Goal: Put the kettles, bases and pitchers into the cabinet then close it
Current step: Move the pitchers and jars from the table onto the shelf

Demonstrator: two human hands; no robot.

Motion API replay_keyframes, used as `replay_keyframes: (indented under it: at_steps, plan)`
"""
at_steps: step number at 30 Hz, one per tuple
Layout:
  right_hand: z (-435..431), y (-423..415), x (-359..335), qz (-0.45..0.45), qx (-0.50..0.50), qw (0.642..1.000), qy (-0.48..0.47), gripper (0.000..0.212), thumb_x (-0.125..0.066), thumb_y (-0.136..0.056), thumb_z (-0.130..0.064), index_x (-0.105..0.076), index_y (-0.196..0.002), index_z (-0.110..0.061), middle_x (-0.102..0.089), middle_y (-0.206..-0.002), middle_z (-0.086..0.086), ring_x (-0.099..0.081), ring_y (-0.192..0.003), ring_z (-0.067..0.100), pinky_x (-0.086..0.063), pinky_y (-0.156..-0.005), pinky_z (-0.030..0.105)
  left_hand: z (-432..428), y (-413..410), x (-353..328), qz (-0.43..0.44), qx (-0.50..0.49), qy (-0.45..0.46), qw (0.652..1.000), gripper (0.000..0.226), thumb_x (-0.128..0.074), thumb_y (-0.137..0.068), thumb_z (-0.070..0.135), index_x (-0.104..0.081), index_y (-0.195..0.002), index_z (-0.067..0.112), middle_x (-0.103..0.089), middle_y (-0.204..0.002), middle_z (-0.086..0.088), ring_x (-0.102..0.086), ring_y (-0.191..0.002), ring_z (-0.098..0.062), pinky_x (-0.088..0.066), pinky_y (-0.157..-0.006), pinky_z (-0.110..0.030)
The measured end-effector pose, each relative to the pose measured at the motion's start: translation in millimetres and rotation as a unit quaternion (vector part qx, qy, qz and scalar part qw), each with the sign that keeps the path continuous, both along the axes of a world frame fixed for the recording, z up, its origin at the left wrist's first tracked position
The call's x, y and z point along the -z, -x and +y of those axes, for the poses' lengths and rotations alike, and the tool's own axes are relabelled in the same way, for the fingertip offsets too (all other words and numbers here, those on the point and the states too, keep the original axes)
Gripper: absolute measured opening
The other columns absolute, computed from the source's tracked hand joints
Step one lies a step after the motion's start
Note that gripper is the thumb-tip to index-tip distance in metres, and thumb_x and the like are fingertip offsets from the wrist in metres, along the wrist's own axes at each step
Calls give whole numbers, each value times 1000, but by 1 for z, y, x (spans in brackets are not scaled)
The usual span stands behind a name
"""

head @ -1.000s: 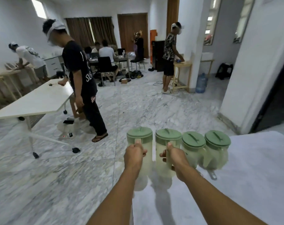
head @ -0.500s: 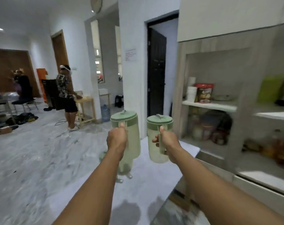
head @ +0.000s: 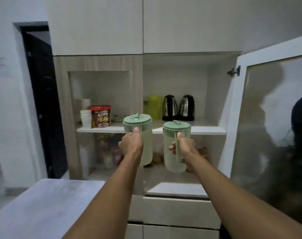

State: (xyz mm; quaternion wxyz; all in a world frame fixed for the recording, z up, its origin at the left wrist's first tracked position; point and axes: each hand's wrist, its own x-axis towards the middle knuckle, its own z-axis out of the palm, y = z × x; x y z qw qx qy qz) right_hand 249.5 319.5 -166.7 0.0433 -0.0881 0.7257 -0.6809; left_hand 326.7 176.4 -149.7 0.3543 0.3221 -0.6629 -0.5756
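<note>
Green-lidded pitchers, one handle gripped tight in the left hand (head: pixel 131 145), one in the right hand (head: pixel 184 149); best slide each upright onto the shelf (head: pixel 207 130), clear of the kettles (head: pixel 178 107).

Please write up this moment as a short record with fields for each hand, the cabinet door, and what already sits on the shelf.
left hand: grips the handle of a green-lidded pitcher, held upright in the air
right hand: grips the handle of a second pitcher, also upright and unsupported
cabinet door: glass-fronted, swung open on the right
shelf: two steel kettles on black bases, a yellow-green container beside them
left compartment: red snack tub, stacked white cups
task state: both pitchers not yet on the shelf
</note>
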Motion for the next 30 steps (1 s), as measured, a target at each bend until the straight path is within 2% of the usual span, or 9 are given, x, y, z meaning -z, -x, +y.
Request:
replay_keyframes:
  at_steps: [3, 4, 9, 13, 18, 23, 26, 28, 30]
  plan:
    - [36, 76, -12, 5, 34, 999, -24, 54, -35, -103, -45, -67, -90, -4, -74, -84, 11, -61, -73, 21, -42, -62, 31, 31, 85, -13, -1, 23, -7, 1000, 60, -42, -95, 51, -62, -120, 1, -61, -124, -21, -57, -111, -38, -47, -98, -49]
    - [45, 100, -17, 9, 46, 999, -22, 53, -34, -103, -46, -68, -90, -6, -75, -88, 12, -61, -73, 20, -38, -60, 29, 39, 114, -18, 1, 34, -4, 999, 59, -42, -96, 51, -63, -119, 1, -62, -123, -20, -57, -111, -38, -47, -98, -48]
    - [70, 205, -35, 21, 85, 996, -22, 53, -34, -102, -47, -67, -90, -8, -76, -88, 9, -64, -81, 24, -43, -73, 34, 63, 235, -36, 6, 71, 5, 997, 58, -41, -96, 50, -63, -117, 1, -61, -121, -21, -57, -109, -37, -47, -98, -49]
    - [71, 281, -42, 34, 105, 994, 9, 53, -32, -104, -45, -66, -99, -4, -73, -94, 12, -61, -81, 23, -41, -65, 31, 62, 326, -40, 19, 81, 22, 996, 61, -40, -94, 53, -65, -116, 2, -61, -119, -18, -58, -107, -35, -48, -96, -49]
    - [58, 378, -36, 21, 138, 990, 19, 51, -33, -104, -45, -66, -96, -7, -74, -97, 12, -61, -82, 23, -43, -70, 34, 42, 435, -37, 20, 97, 23, 995, 58, -40, -98, 48, -63, -119, 0, -54, -129, -21, -55, -108, -36, -45, -101, -48]
    - [41, 468, -15, 3, 162, 986, 23, 50, -33, -104, -43, -63, -108, -2, -72, -104, 17, -60, -76, 20, -42, -63, 31, 22, 534, -14, -8, 114, 5, 993, 53, -40, -101, 41, -61, -120, -3, -48, -135, -24, -50, -115, -37, -40, -97, -44]
    - [28, 519, -17, -7, 172, 985, 19, 47, -35, -103, -44, -60, -89, -7, -69, -89, 16, -57, -75, 23, -48, -76, 38, 14, 578, -8, -26, 109, 13, 994, 52, -39, -101, 41, -64, -118, -2, -53, -133, -26, -49, -119, -38, -40, -96, -41]
    - [20, 557, -22, -16, 179, 983, 36, 42, -35, -104, -39, -52, -80, -9, -62, -84, 14, -53, -65, 20, -45, -69, 34, 12, 611, -10, -41, 105, 11, 994, 49, -41, -101, 36, -61, -123, -4, -48, -137, -27, -46, -122, -38, -37, -91, -37]
    - [11, 594, -22, -19, 188, 982, 30, 44, -36, -104, -39, -52, -75, -10, -62, -80, 13, -53, -65, 21, -45, -72, 35, 8, 644, -11, -57, 92, -2, 994, 47, -43, -99, 28, -55, -128, -7, -43, -140, -29, -46, -121, -41, -38, -90, -37]
